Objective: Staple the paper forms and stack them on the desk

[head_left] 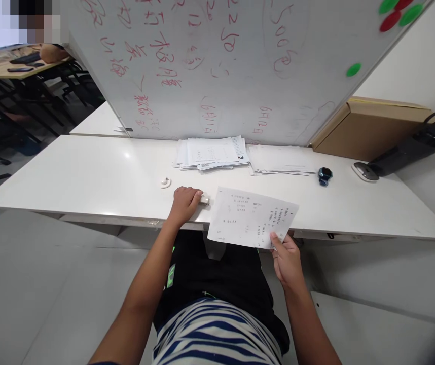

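Observation:
My left hand (185, 203) is closed over a small pale stapler (204, 200) near the desk's front edge; only its end shows past my fingers. Between thumb and fingers, my right hand (286, 256) grips printed paper sheets (248, 218) by their lower right corner. The sheets are tilted and reach over the desk edge, just right of the stapler. A small dark mark, perhaps a staple, shows at their upper left corner. How many sheets there are I cannot tell.
On the white desk (88, 172) lie a paper pile (213, 152), another paper stack (278, 159), a small white curved item (166, 182) and a dark watch (324, 175). A whiteboard (240, 91) stands behind. At right are a cardboard box (369, 126) and a black device with a grey base (365, 171).

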A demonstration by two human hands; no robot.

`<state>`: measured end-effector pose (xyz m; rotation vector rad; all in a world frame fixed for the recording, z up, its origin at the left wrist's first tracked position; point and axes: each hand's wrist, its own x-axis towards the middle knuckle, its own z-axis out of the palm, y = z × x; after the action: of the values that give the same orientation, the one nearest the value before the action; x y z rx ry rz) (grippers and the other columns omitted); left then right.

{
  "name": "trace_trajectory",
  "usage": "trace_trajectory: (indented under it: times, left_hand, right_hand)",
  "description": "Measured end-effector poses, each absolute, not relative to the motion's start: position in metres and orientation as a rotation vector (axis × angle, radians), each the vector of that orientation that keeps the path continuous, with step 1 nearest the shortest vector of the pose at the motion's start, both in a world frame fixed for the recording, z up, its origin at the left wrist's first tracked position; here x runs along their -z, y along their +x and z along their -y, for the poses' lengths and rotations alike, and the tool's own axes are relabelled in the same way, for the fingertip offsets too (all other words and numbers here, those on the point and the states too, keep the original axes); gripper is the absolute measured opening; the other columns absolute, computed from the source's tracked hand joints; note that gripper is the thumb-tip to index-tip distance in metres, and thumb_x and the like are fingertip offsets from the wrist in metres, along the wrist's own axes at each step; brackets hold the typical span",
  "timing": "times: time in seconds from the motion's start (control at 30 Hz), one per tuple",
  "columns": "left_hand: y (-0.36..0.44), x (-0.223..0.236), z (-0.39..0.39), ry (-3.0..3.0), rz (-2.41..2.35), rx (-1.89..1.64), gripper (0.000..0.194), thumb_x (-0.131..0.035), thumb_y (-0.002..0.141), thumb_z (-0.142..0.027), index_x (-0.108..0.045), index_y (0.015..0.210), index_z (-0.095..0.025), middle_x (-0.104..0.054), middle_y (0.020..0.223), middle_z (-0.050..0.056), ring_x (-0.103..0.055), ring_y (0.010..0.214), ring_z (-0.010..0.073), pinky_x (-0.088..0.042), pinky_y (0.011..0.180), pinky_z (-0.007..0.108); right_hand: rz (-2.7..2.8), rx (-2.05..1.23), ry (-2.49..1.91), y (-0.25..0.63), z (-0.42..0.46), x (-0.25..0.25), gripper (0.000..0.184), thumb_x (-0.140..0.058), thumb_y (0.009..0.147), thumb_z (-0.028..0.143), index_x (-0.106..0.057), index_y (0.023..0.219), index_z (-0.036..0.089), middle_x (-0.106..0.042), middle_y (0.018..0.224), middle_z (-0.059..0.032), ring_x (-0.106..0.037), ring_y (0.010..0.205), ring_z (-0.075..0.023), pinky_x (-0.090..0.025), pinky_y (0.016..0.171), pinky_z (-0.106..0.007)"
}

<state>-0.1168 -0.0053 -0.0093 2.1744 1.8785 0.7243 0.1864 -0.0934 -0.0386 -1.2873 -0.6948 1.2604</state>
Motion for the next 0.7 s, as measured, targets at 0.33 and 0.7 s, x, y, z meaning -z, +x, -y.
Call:
trace_trajectory:
  times: [0.33,0.7]
  left_hand:
    - [-0.110,0.012,-0.001,2.255,-2.043,-0.616,0.032,-0.033,0.097,-0.029,-0.064,0.095,-0.020,-0.064,0.091,0.008,-0.056,0.095,0.0246,-0.034,0.097,0.042]
    - [-0.108,0.021,-0.001,2.310,-2.106,-0.633,0.031,-0.033,0.097,-0.029,-0.062,0.093,-0.018,-0.060,0.088,0.007,-0.054,0.086,0.0217,-0.037,0.076,0.036]
  right_hand:
    - [0.997,-1.126,-1.234,0.148,-0.039,-0.022,0.039,-0.075,0.070,0.040,-0.067,0.100,0.015,-0.070,0.095,-0.0075,-0.064,0.081,-0.0195,-0.052,0.065,-0.031]
    - [1.685,-0.700,-1.863,0.077,-0.235,-0.001,0.033,-0.065,0.066,0.020,-0.063,0.098,0.013,-0.065,0.094,-0.0129,-0.060,0.091,-0.0269,-0.050,0.078,-0.038]
